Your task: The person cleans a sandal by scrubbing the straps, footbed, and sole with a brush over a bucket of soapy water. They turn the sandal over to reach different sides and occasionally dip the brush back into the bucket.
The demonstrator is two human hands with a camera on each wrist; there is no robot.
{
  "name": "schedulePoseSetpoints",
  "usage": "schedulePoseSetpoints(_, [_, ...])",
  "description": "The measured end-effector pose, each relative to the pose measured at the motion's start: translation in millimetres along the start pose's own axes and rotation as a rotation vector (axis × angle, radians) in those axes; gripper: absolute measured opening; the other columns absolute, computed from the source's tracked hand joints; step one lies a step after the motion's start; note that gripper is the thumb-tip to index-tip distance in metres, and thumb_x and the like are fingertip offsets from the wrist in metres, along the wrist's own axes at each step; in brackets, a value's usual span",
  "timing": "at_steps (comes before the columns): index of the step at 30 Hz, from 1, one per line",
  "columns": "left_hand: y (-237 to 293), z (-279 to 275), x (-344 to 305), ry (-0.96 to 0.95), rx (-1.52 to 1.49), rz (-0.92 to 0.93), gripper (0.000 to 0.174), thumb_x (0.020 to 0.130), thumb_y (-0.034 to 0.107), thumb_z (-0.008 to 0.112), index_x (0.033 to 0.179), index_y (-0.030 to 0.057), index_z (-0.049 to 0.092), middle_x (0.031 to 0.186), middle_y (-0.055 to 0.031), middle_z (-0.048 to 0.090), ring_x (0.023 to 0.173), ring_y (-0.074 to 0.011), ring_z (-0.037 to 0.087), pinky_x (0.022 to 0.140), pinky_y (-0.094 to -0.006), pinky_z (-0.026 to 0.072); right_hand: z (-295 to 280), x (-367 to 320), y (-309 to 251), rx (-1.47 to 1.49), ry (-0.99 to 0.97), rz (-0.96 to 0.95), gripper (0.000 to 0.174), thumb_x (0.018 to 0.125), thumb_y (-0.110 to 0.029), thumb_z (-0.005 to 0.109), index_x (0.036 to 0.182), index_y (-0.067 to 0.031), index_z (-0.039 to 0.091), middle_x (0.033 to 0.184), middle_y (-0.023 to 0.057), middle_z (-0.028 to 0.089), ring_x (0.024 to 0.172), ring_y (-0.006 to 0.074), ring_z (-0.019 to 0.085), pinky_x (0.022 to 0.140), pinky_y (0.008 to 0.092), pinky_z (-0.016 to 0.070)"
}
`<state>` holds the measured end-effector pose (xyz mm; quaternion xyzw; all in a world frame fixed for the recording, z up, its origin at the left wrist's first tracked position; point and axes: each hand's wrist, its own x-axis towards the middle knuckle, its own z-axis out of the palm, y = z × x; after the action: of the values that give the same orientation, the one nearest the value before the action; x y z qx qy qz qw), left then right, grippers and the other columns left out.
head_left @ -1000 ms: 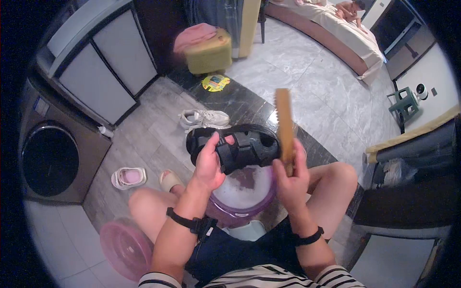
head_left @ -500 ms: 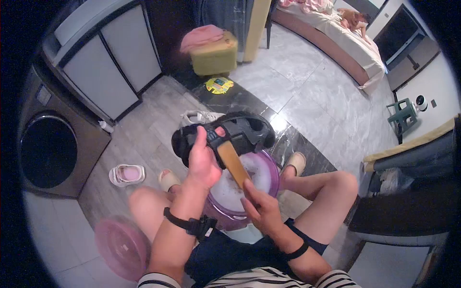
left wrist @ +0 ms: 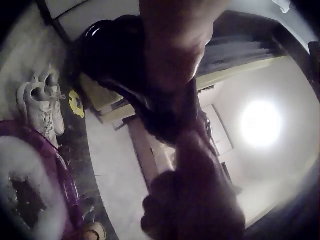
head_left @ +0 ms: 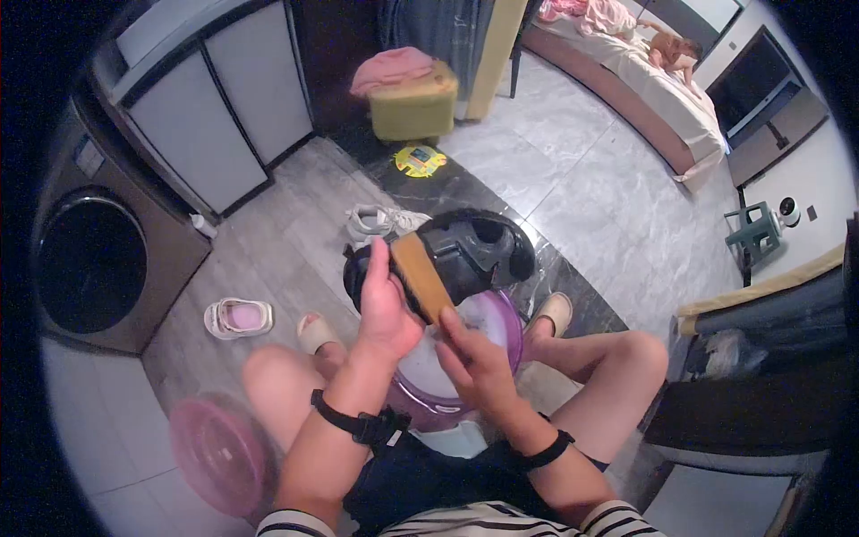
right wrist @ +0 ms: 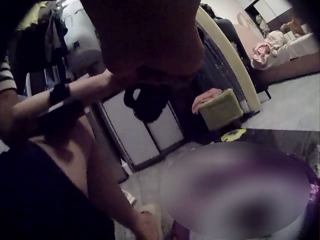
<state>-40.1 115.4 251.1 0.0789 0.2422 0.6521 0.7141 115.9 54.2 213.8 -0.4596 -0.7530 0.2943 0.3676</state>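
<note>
Grips the handle of a wooden brush point(head_left: 420, 276) in the right hand point(head_left: 479, 367), fingers curled round it, with the brush laid slantwise against the strap side of a black sandal point(head_left: 479, 243). Holds that sandal up in the left hand point(head_left: 386, 309), fingers and thumb wrapped round its near end, just above a purple basin point(head_left: 512, 324) of sudsy water set between the knees. Risks, as a judgement: losing the wet sandal from a one-handed hold under a hard stroke, dropping it into the suds and splashing legs and floor; scraping the left thumb, right beside the brush; flicking dirty foam as far as the white sneakers point(head_left: 383, 220) beyond the basin. Against a second ago: no longer holds the brush upright and clear at the sandal's right, but presses it on the sandal, a little higher than half a second ago.
</note>
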Motion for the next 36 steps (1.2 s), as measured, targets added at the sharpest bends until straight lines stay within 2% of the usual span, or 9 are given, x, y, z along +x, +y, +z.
schedulePoseSetpoints(3, [12, 0, 4, -0.12, -0.047, 0.034, 0.073, 0.096, 0.067, 0.037, 0.131, 0.0057, 0.053, 0.127, -0.0133, 0.061, 0.118, -0.0288, 0.058, 0.102, -0.0434, 0.0451, -4, -29, 10, -0.008, -0.073, 0.036, 0.052, 0.088, -0.018, 0.069, 0.138, -0.0158, 0.054, 0.075, 0.0141, 0.059, 0.067, 0.0316, 0.062, 0.062, 0.04, 0.0501])
schedulePoseSetpoints(10, [-13, -10, 4, 0.076, 0.01, 0.018, 0.071, 0.095, 0.068, 0.039, 0.131, 0.008, 0.054, 0.125, -0.0102, 0.062, 0.114, -0.027, 0.06, 0.1, -0.0435, 0.0461, -2, 9, 2, 0.02, 0.009, -0.003, 0.054, 0.088, -0.02, 0.07, 0.139, -0.018, 0.054, 0.077, 0.0135, 0.061, 0.067, 0.0326, 0.062, 0.061, 0.0396, 0.0502])
schedulePoseSetpoints(12, [-3, -12, 11, -0.051, -0.029, 0.045, 0.069, 0.096, 0.065, 0.039, 0.13, 0.0067, 0.054, 0.127, -0.0113, 0.061, 0.117, -0.0288, 0.058, 0.103, -0.0444, 0.0446, -4, -15, 15, -0.084, -0.033, -0.032, 0.053, 0.088, -0.021, 0.07, 0.139, -0.0167, 0.054, 0.076, 0.0135, 0.06, 0.065, 0.033, 0.061, 0.06, 0.0396, 0.0496])
schedulePoseSetpoints(16, [7, -9, 16, -0.117, -0.045, 0.091, 0.066, 0.099, 0.059, 0.04, 0.133, 0.0033, 0.05, 0.132, -0.0129, 0.058, 0.121, -0.0293, 0.056, 0.106, -0.0436, 0.0424, -27, -55, 31, -0.047, -0.084, 0.2, 0.051, 0.086, -0.008, 0.07, 0.135, -0.0047, 0.056, 0.098, 0.0116, 0.07, 0.081, 0.0178, 0.068, 0.073, 0.0289, 0.052])
schedulePoseSetpoints(23, [5, -13, 12, -0.177, -0.022, 0.005, 0.065, 0.101, 0.052, 0.042, 0.139, -0.0011, 0.043, 0.136, -0.013, 0.055, 0.123, -0.0241, 0.055, 0.107, -0.038, 0.0419, -49, -36, 27, -0.04, 0.169, 0.169, 0.057, 0.084, -0.006, 0.071, 0.136, 0.0044, 0.051, 0.124, 0.0162, 0.064, 0.114, 0.0223, 0.061, 0.099, 0.0328, 0.0447])
schedulePoseSetpoints(26, [1, -8, 14, -0.193, 0.007, 0.013, 0.063, 0.101, 0.051, 0.043, 0.137, -0.0001, 0.046, 0.135, -0.0134, 0.056, 0.122, -0.0254, 0.056, 0.106, -0.0393, 0.0421, -61, -3, 36, -0.142, 0.438, 0.065, 0.067, 0.084, -0.004, 0.071, 0.144, 0.0023, 0.041, 0.125, 0.0141, 0.062, 0.108, 0.0205, 0.062, 0.093, 0.0312, 0.048])
schedulePoseSetpoints(29, [0, -4, 8, -0.196, 0.024, -0.046, 0.06, 0.1, 0.051, 0.043, 0.134, 0.0016, 0.05, 0.131, -0.0142, 0.059, 0.12, -0.0285, 0.058, 0.105, -0.0428, 0.0439, -74, 32, 28, 0.199, 0.582, 0.299, 0.081, 0.078, -0.009, 0.078, 0.148, -0.0024, 0.035, 0.107, 0.01, 0.066, 0.09, 0.02, 0.064, 0.085, 0.032, 0.0513])
schedulePoseSetpoints(33, [-7, -14, 10, -0.174, 0.04, -0.134, 0.057, 0.1, 0.048, 0.046, 0.132, 0.0013, 0.052, 0.129, -0.0148, 0.06, 0.117, -0.0297, 0.059, 0.103, -0.0436, 0.0451, -80, 61, 26, 0.364, 0.44, 0.378, 0.089, 0.078, -0.012, 0.08, 0.15, -0.0015, 0.028, 0.103, 0.0082, 0.064, 0.084, 0.0136, 0.062, 0.074, 0.0264, 0.0515])
schedulePoseSetpoints(36, [-8, -17, 10, -0.138, 0.073, -0.153, 0.052, 0.098, 0.042, 0.049, 0.13, 0.0011, 0.054, 0.126, -0.0145, 0.063, 0.114, -0.0279, 0.062, 0.101, -0.0423, 0.0476, -81, 66, 28, 0.477, 0.309, 0.444, 0.085, 0.085, -0.001, 0.071, 0.152, 0.0032, 0.02, 0.119, 0.0133, 0.059, 0.098, 0.0145, 0.061, 0.082, 0.027, 0.0515])
